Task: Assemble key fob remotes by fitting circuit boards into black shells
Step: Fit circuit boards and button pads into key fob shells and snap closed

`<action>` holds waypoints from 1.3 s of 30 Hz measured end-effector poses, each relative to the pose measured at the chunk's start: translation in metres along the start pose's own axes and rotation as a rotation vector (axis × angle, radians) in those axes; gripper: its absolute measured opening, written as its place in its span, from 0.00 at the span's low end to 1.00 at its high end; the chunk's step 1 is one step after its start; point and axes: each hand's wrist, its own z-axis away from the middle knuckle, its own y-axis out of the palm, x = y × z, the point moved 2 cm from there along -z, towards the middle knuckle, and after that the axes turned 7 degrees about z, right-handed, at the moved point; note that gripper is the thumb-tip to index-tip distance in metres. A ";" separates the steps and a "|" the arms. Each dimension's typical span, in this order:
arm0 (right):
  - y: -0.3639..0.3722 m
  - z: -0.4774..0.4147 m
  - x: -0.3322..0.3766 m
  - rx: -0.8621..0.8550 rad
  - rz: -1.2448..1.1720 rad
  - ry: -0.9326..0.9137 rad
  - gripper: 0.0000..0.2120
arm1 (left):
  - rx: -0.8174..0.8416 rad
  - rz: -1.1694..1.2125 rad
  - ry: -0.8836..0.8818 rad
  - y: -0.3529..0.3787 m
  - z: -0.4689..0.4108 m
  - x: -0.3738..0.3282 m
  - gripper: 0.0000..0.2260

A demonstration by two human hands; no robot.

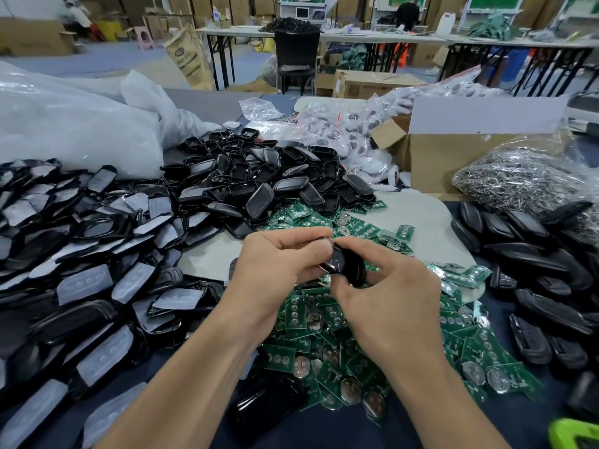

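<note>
Judging by the table [421,218], the job is well under way but far from over: a heap of closed black fobs [531,251] at the right looks like finished work, though that cannot be told for sure. Meanwhile a wide spread of loose green circuit boards [324,322] lies in the near middle, a mound of open empty shells [275,176] sits beyond it, and a big pile of shell halves with pale button pads [87,254] fills the left. One unit is in hand. A black shell [343,265] is held above the boards, between the two hands and clear of the table. The left hand [275,267] grips its left end, with its fingers [301,238] curled over the top edge. The right hand [392,293] pinches the right end, its fingers [372,251] bent over the top and its thumb underneath. The glossy face tilts toward the camera. Whether a board is already seated inside is hidden by the fingers, so this looks like the seating or closing step.
</note>
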 end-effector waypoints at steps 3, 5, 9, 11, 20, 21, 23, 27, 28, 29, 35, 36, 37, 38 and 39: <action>-0.001 0.000 -0.006 0.025 0.011 0.027 0.29 | -0.018 -0.011 -0.040 0.002 0.000 0.003 0.08; 0.000 0.000 -0.005 0.043 0.011 0.043 0.27 | -0.047 -0.053 -0.012 0.002 -0.001 0.003 0.08; 0.000 0.002 -0.001 0.033 0.004 0.013 0.32 | -0.091 -0.083 0.067 0.002 -0.001 0.001 0.11; 0.000 0.002 0.000 -0.010 0.043 0.001 0.27 | -0.102 -0.081 0.085 0.004 0.000 0.003 0.13; 0.001 -0.003 -0.006 0.000 -0.061 0.094 0.24 | -0.161 -0.070 0.134 0.007 0.001 0.007 0.11; 0.001 -0.005 -0.009 0.023 -0.167 0.141 0.20 | -0.155 -0.064 0.139 0.006 0.001 0.007 0.11; 0.001 -0.010 -0.014 0.079 -0.424 0.281 0.12 | -0.118 -0.066 0.149 0.003 0.000 0.004 0.10; 0.001 -0.012 -0.016 0.111 -0.520 0.378 0.11 | -0.031 -0.237 0.199 -0.001 -0.002 0.002 0.11; 0.002 -0.011 -0.015 0.102 -0.526 0.381 0.11 | -0.020 -0.264 0.203 -0.002 -0.002 0.003 0.11; 0.003 -0.011 -0.015 0.095 -0.537 0.378 0.12 | -0.005 -0.274 0.202 -0.002 -0.001 0.003 0.11; 0.006 -0.009 -0.010 0.114 -0.436 0.269 0.09 | 0.033 -0.350 0.246 -0.007 -0.004 0.001 0.11; 0.005 -0.010 -0.010 0.119 -0.408 0.259 0.09 | 0.032 -0.393 0.257 -0.008 -0.004 0.001 0.10; 0.005 -0.010 -0.010 0.118 -0.400 0.260 0.09 | 0.033 -0.421 0.262 -0.009 -0.004 0.001 0.08; 0.004 -0.010 -0.011 0.110 -0.404 0.267 0.09 | 0.035 -0.415 0.258 -0.008 -0.005 0.002 0.07; 0.004 -0.010 -0.012 0.097 -0.419 0.273 0.09 | 0.037 -0.365 0.241 -0.007 -0.004 0.002 0.06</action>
